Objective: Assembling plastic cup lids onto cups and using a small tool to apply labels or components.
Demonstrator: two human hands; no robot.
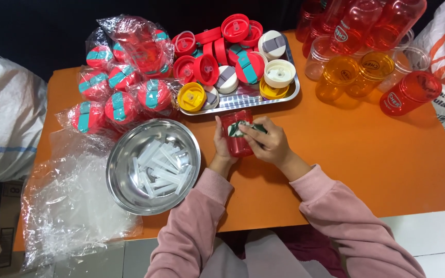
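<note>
While upright, lid (236,133) between curled hands

Left hand (222,145) is gripping a red bottle (236,135) on the orange table (366,154); right hand (269,141) is pressing a green-white label (247,128) onto its top side. Steel bowl (153,166) holding clear straws (161,168) is sitting just left. Tray (289,92) of lids is lying right behind the bottle.

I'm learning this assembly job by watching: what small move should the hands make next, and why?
Probably press the teal strap down onto the red lid: the left hand steadies the lid while the right hand pinches the strap over its top.
</note>
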